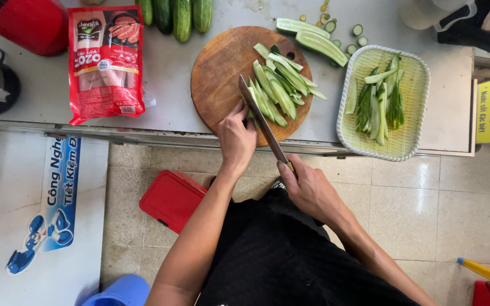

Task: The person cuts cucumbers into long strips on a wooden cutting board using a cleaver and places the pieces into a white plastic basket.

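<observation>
Head view: a person is slicing cucumber strips on a round wooden cutting board (222,73) at the near edge of a grey counter (171,73).

The right hand (307,187), fingers closed round the handle, is angling a long steel knife (262,122) leftward into the pale green cucumber strips (276,85); the left hand (236,136), fingers curled, is pinning them. Cutting well likely means keeping those fingertips tucked back. Four whole dark green cucumbers (174,14) are lying far left, two peeled halves (313,37) far right, one pale green woven plastic tray (409,85) right, one red sausage packet (106,62) left.
</observation>
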